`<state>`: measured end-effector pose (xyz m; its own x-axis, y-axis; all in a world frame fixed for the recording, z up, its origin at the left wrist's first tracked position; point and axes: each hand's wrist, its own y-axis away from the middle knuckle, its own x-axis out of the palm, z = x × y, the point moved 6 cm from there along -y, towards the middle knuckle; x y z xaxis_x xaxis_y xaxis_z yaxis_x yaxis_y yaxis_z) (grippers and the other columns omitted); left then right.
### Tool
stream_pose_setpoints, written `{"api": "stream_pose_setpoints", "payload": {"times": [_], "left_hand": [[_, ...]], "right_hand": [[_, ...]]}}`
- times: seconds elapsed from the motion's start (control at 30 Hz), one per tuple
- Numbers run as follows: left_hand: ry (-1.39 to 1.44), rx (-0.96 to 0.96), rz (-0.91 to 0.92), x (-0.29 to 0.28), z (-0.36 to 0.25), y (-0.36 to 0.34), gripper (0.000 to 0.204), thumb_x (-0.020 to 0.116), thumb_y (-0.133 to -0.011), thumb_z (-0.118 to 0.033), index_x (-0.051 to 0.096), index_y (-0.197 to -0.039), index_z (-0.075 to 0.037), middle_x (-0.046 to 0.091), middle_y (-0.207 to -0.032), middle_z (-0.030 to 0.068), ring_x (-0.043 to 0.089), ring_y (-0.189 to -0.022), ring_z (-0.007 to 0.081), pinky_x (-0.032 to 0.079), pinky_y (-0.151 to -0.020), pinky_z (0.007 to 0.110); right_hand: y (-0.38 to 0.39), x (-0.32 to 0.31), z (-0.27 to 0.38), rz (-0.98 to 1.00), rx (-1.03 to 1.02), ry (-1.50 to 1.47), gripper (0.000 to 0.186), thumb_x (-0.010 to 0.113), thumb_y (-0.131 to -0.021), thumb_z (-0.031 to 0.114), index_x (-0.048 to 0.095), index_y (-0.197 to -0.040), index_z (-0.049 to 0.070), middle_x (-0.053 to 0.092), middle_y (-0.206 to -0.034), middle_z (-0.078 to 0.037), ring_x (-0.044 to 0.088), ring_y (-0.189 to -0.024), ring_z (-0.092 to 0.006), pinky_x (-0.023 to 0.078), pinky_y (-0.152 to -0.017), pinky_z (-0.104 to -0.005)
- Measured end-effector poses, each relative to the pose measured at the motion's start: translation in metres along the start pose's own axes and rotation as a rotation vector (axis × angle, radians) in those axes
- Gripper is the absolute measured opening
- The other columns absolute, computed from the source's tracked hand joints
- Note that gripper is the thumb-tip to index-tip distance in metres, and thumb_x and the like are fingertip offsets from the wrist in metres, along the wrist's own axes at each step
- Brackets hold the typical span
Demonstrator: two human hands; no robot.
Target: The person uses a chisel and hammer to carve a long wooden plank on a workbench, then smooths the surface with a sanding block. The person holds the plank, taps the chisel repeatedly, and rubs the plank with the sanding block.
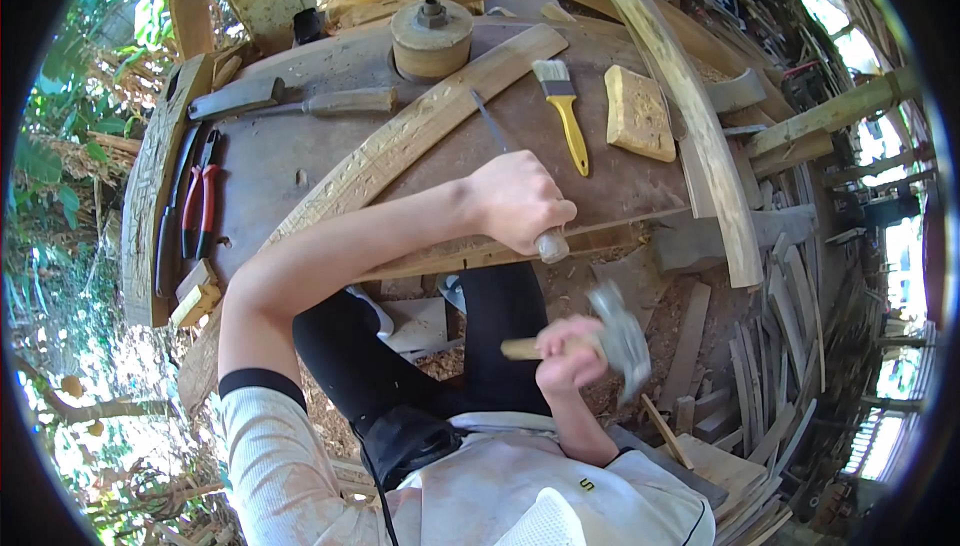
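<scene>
My left hand is closed around the wooden handle of a chisel, whose thin metal blade points up and away onto a long plank lying diagonally on the worn bench. Below the bench edge, over my lap, my right hand grips a hammer by its light wooden handle; the metal head is blurred by motion. A yellow-handled paintbrush and a rough wooden block lie beyond my left hand.
Red-handled pliers, a mallet-like tool and a round wooden piece sit on the bench. A curved timber leans across its right side. Offcuts are piled at lower right. Foliage borders the left.
</scene>
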<state>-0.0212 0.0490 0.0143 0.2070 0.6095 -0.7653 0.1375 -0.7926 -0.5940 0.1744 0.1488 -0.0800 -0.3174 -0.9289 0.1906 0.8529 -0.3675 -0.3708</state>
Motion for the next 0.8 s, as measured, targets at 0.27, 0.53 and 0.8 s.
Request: {"api": "stream_pose_setpoints", "payload": {"times": [0.27, 0.53, 0.8], "left_hand": [[-0.008, 0.022, 0.004, 0.005, 0.001, 0.002, 0.020, 0.074, -0.063, -0.019, 0.057, -0.067, -0.012, 0.060, -0.059, 0.0048, 0.064, -0.056, 0.0281, 0.050, -0.052, 0.042], [-0.037, -0.005, -0.055, -0.016, 0.028, 0.005, 0.019, 0.076, -0.065, -0.019, 0.059, -0.071, -0.013, 0.062, -0.062, 0.0027, 0.064, -0.058, 0.0269, 0.051, -0.054, 0.040], [-0.040, 0.105, -0.111, -0.014, 0.003, 0.001, 0.022, 0.076, -0.066, -0.018, 0.055, -0.068, -0.011, 0.056, -0.058, 0.0031, 0.060, -0.054, 0.0267, 0.048, -0.051, 0.041]], "right_hand": [[-0.009, 0.006, 0.012, -0.115, -0.228, -0.085, 0.046, 0.047, -0.107, 0.054, 0.046, -0.101, 0.009, 0.044, -0.068, -0.002, 0.041, -0.044, -0.0127, 0.041, -0.040, -0.0286], [-0.002, 0.003, -0.012, -0.079, -0.114, 0.044, 0.048, 0.046, -0.107, 0.053, 0.044, -0.096, 0.007, 0.045, -0.066, -0.004, 0.042, -0.045, -0.0130, 0.042, -0.042, -0.0273], [-0.019, 0.006, 0.005, 0.011, 0.006, 0.025, 0.055, 0.046, -0.105, 0.061, 0.044, -0.106, 0.007, 0.045, -0.067, -0.005, 0.043, -0.047, -0.0130, 0.041, -0.042, -0.0283]]}}
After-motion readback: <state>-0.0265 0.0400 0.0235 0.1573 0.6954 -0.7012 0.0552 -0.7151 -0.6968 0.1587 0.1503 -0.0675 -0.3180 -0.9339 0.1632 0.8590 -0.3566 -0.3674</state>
